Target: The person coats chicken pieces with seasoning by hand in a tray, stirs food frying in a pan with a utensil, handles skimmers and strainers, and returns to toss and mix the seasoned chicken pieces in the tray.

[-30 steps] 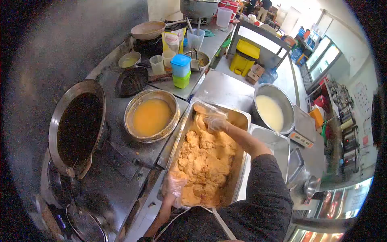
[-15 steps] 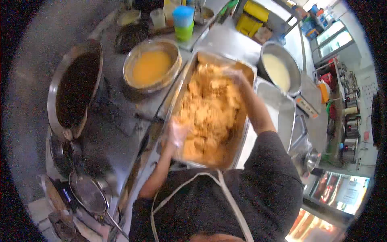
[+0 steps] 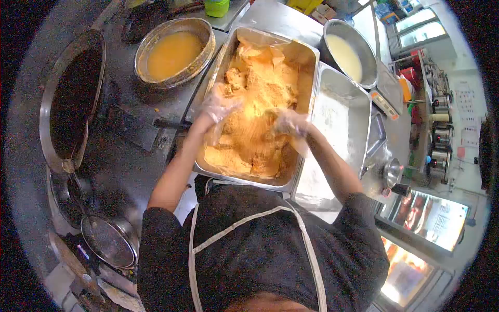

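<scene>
Both my hands are down inside a deep metal tray (image 3: 307, 65), which lies straight in front of me. In it is a heap of coated pieces (image 3: 234, 78) in a loose orange-yellow coating (image 3: 265, 96), rumpled all over and spread from the far end to the near one. My left hand (image 3: 217, 105) is by the left wall, in a clear plastic glove, its fingers pointing inward over the heap; I can't tell whether they grip a piece or just rest in the coating. My right hand (image 3: 289, 124) is at the right side, a little nearer to me, and gloved in clear plastic too. It is blurred, so I can't say whether it is closed on anything. The two hands are apart, with part of the heap between them.

To the left, on the steel desk (image 3: 125, 182), a bowl (image 3: 207, 56) of orange liquid stands near the tray, and farther left is a wide pan (image 3: 46, 112) of dark liquid. A strainer (image 3: 108, 243) lies at the near left. On the far right is a metal pot (image 3: 370, 79) of pale liquid, with a scale (image 3: 384, 105) just beside it. A second tray (image 3: 332, 112), dusted white inside, sits right beside mine.
</scene>
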The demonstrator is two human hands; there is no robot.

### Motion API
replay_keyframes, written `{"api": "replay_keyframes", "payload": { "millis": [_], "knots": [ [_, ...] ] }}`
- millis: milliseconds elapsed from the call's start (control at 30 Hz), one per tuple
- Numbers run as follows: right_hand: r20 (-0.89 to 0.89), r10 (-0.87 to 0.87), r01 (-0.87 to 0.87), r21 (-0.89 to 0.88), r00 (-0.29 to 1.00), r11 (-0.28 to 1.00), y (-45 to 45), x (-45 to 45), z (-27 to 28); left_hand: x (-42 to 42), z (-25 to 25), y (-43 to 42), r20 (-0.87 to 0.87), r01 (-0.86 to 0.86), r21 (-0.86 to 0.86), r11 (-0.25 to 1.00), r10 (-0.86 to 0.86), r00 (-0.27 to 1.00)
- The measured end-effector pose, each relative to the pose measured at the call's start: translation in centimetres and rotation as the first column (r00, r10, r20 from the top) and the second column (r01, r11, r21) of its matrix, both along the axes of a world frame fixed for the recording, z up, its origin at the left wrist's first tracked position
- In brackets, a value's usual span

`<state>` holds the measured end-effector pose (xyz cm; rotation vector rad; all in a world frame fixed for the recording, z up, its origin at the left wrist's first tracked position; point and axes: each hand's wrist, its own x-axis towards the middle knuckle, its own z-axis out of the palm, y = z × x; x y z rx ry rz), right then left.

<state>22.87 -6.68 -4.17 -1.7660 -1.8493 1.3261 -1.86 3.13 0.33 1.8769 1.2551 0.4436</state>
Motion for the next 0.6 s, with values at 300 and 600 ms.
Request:
{"api": "replay_keyframes", "payload": {
  "millis": [300, 600],
  "knots": [
    [-0.069, -0.229, 0.237, 0.133, 0.971, 0.962, 3.0, 4.9, 1.4, 2.5, -2.0, 0.5, -0.330, 0.283, -0.201, 0.938, -0.337, 0.882],
    [0.429, -0.217, 0.047, 0.372, 0.877, 0.927, 16.2, 1.3, 1.7, 10.4, -11.7, 9.6, -0.569, 0.143, -0.150, 0.978, -0.204, 0.797]
  ]
}}
